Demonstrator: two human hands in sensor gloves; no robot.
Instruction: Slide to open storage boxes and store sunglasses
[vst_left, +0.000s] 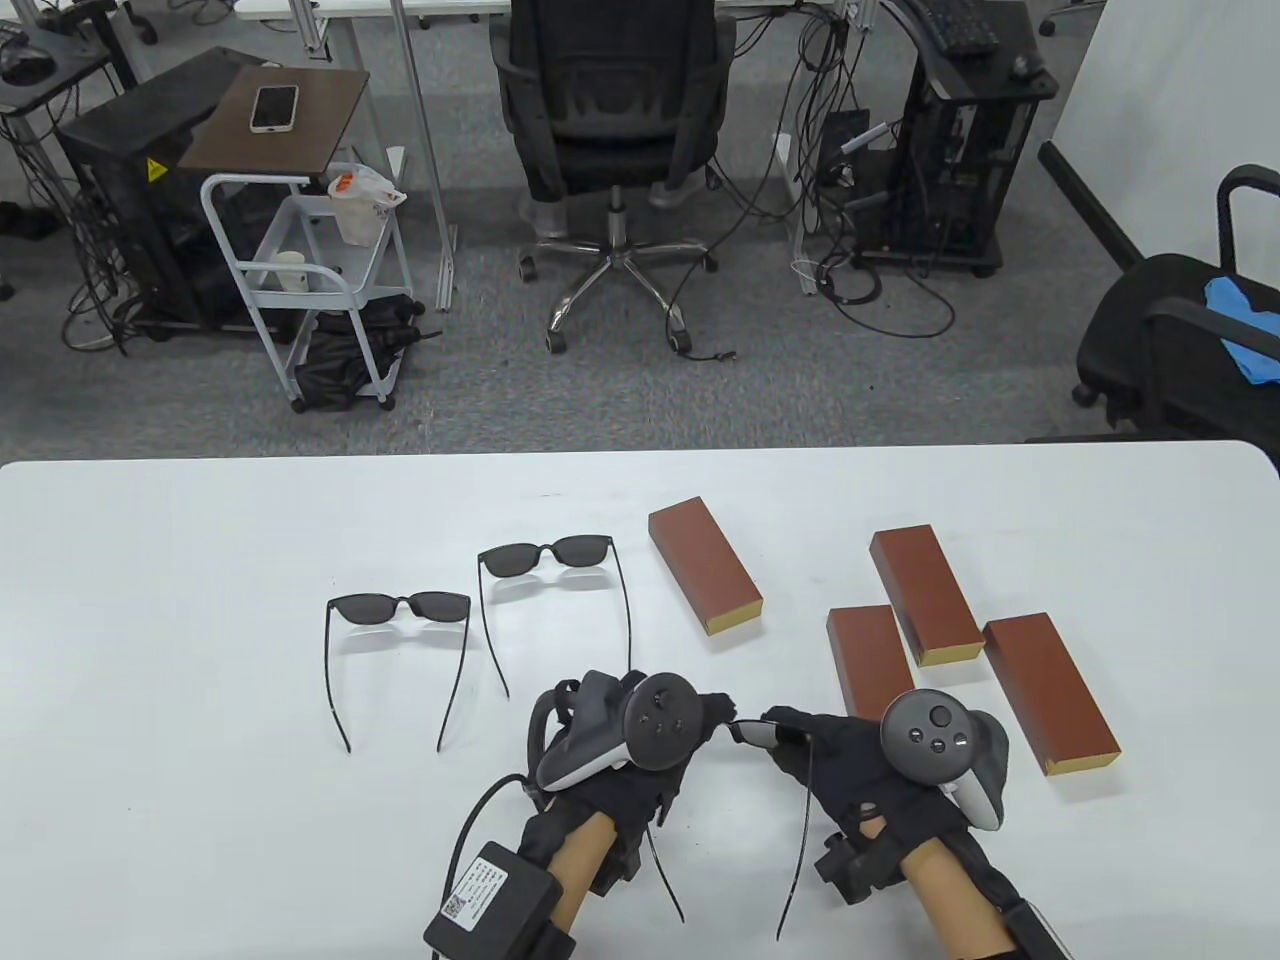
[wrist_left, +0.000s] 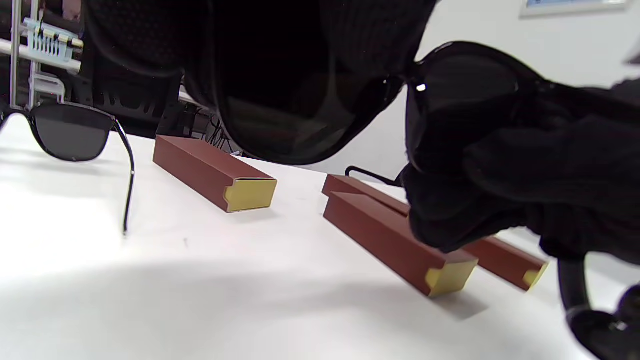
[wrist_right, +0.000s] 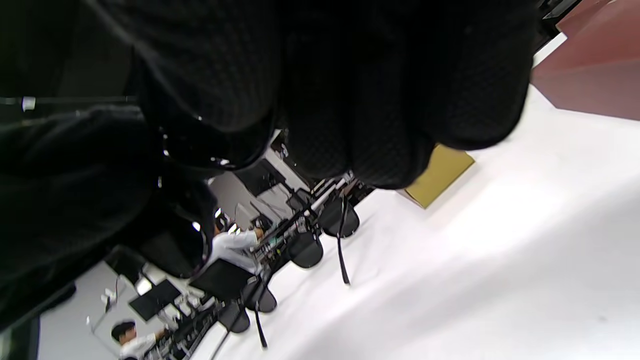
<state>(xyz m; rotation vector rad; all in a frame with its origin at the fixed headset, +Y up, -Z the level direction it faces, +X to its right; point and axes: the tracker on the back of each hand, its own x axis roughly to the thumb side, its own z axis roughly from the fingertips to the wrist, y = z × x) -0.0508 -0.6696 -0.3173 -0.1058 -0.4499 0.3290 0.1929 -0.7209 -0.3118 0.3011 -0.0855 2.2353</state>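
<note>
Nearest the person, both gloved hands hold one pair of black-framed dark-lens sunglasses (wrist_left: 450, 100) above the front of the white desk (vst_left: 200, 820): the left hand (vst_left: 640, 760) has its fingers curled round one end of the frame, the right hand (vst_left: 850, 770) pinches the other end, and the two thin temple arms hang back open toward the wrists. The step in hand looks like folding these temples so the glasses will fit a narrow box; it would go best with the frame held steady at one hinge while the other hand swings its temple in flat, then the second over it, keeping fingers off the lenses. Just beyond the right hand lie three reddish-brown rectangular slide boxes with gold inner ends (vst_left: 930, 595), close together, and all appear still closed, so one needs sliding open before the glasses go in. A fourth box of the same kind (vst_left: 705, 565) lies apart toward the middle. Further left, two more black sunglasses (vst_left: 400, 610) stand on the desk with temples open, waiting their turn.
</note>
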